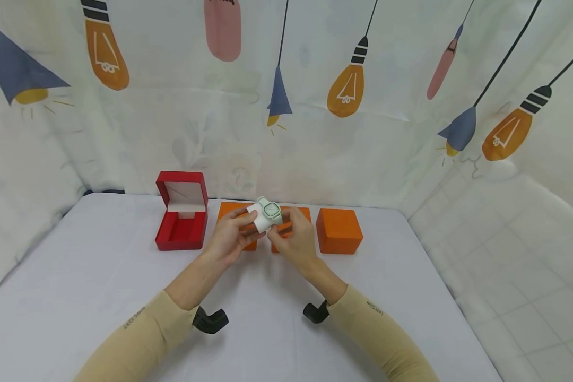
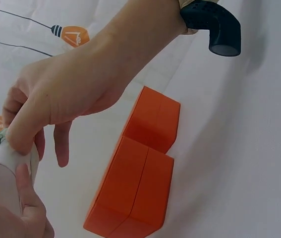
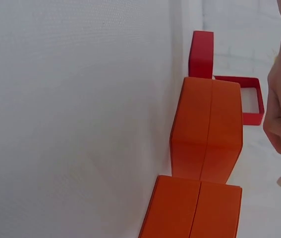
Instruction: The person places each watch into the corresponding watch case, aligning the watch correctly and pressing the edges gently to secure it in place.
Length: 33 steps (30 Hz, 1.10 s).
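A wristwatch (image 1: 271, 210) with a pale green strap and rounded-square case sits wrapped around a white cushion (image 1: 260, 217), held up above the table in front of the orange boxes. The left hand (image 1: 229, 233) grips the cushion's left end between thumb and fingers. On the other side, the right hand (image 1: 296, 239) pinches the lower strap area of the watch with thumb and fingertips. The left wrist view shows the cushion (image 2: 4, 183) end-on, with the right hand (image 2: 61, 94) over it and the left hand (image 2: 19, 213) below. Fingers partly hide the strap.
An open red box (image 1: 181, 233) with a white-lined lid stands at the back left. Closed orange boxes line the back: one (image 1: 341, 231) at the right, another (image 1: 305, 212) behind the right hand, a third (image 1: 229, 207) behind the left. A lamp-patterned curtain (image 1: 296, 148) hangs behind.
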Each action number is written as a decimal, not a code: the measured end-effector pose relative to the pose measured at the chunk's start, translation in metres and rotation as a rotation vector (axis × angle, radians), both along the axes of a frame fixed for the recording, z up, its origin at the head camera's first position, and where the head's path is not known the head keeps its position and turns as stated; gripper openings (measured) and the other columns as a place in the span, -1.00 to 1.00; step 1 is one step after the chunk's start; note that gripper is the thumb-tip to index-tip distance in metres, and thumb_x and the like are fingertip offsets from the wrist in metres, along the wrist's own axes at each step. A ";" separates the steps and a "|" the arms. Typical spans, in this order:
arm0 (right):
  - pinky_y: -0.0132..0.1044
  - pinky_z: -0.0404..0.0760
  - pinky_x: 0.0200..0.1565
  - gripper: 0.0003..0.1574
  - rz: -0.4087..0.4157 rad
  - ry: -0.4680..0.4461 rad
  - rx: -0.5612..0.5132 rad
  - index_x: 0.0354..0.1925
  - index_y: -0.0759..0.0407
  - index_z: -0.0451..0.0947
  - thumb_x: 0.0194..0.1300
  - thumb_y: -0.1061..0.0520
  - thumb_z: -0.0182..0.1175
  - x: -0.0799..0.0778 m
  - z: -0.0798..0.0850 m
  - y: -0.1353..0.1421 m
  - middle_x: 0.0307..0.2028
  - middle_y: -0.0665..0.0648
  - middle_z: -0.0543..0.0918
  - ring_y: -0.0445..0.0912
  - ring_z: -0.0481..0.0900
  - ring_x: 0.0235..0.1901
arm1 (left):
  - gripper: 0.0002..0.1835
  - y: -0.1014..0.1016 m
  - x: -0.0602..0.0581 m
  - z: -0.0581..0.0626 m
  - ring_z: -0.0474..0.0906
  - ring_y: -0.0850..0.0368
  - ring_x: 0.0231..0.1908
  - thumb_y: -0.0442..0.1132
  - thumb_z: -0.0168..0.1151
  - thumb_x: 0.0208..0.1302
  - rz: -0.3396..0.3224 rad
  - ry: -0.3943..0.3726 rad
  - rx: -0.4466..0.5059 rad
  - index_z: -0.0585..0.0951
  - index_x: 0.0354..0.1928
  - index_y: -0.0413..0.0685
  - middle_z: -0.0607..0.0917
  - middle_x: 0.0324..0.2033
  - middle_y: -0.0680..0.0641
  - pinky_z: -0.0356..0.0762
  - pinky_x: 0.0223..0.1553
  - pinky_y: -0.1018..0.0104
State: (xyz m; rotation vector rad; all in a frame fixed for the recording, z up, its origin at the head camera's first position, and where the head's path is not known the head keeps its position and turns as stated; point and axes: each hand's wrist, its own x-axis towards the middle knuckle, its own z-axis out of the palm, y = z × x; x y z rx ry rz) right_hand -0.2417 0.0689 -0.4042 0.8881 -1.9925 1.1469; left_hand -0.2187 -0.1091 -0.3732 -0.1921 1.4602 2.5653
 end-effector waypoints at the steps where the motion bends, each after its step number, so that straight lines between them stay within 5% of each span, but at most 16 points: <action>1: -0.25 0.74 -0.44 -0.75 -0.014 0.010 -0.003 -0.22 0.31 0.48 0.08 0.38 0.28 0.000 0.000 0.000 -0.34 0.17 0.61 -0.03 0.68 -0.35 | -0.37 0.001 0.000 0.000 0.57 -0.02 0.04 -0.23 0.10 0.57 0.001 0.002 0.004 0.13 0.51 -0.25 0.39 0.30 -0.16 0.63 0.10 0.16; 16: -0.47 0.58 -0.54 -0.75 -0.130 0.035 -0.029 -0.25 0.28 0.51 0.05 0.37 0.30 0.002 -0.003 -0.004 -0.41 0.14 0.62 0.06 0.65 -0.46 | -0.39 0.009 0.003 0.002 0.63 -0.02 -0.04 -0.25 0.14 0.55 0.043 -0.010 0.013 0.13 0.48 -0.22 0.40 0.31 -0.18 0.67 0.04 0.18; 25: -0.19 0.77 -0.31 -0.73 -0.003 -0.024 -0.015 -0.14 0.33 0.58 0.15 0.40 0.33 0.003 -0.005 0.000 -0.28 0.16 0.66 -0.04 0.71 -0.28 | -0.31 0.003 0.002 -0.003 0.46 -0.12 0.18 -0.22 0.12 0.57 0.046 -0.018 -0.010 0.06 0.56 -0.20 0.31 0.39 -0.18 0.62 0.12 0.15; 33: -0.04 0.77 -0.20 -0.32 0.029 -0.067 0.035 -0.03 0.36 0.55 0.02 0.07 0.66 0.007 -0.005 0.001 -0.20 0.20 0.64 0.02 0.69 -0.18 | -0.29 0.000 0.002 -0.006 0.41 -0.11 0.22 -0.20 0.12 0.57 0.037 -0.036 -0.015 0.03 0.56 -0.16 0.28 0.41 -0.18 0.60 0.13 0.23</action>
